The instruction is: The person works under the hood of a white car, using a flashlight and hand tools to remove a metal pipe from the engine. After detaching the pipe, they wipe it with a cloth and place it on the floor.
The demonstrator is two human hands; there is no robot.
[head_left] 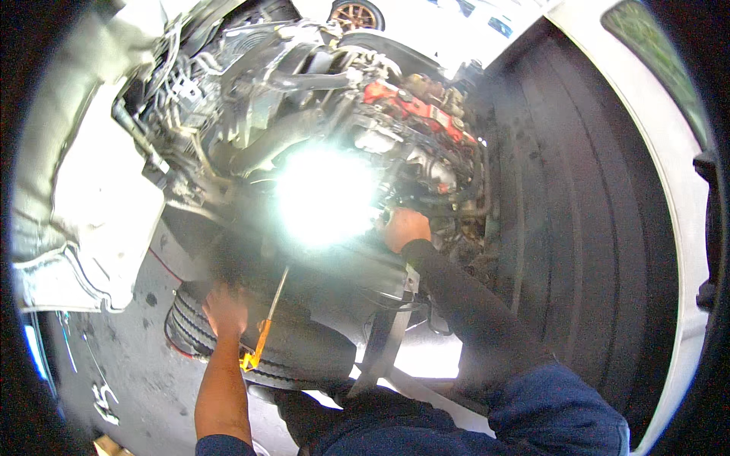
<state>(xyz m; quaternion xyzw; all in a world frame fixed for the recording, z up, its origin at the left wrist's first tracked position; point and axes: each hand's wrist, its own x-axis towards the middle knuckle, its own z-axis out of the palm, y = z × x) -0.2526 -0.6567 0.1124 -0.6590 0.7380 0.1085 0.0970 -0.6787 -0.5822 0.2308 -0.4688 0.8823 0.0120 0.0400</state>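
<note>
My left hand (pixel 226 310) lies with its fingers stretched out over the top of a black tire (pixel 304 353), its fingertips hazy in the glare. My right hand (pixel 405 229) reaches into the side of an exposed engine (pixel 411 148), its fingers curled in among the parts; what they grip is hidden. A work light (pixel 323 197) shines very brightly between my hands and washes out the parts around it. From it a thin rod runs down to a yellow-orange hooked end (pixel 258 346) by the tire, to the right of my left hand.
A red cover (pixel 418 110) tops the engine. Hoses and wiring (pixel 182 99) crowd the upper left, near a pale body panel (pixel 114 197). A large dark ribbed panel (pixel 585 175) stands at the right. One wheel with a bronze rim (pixel 356 15) shows at the far top.
</note>
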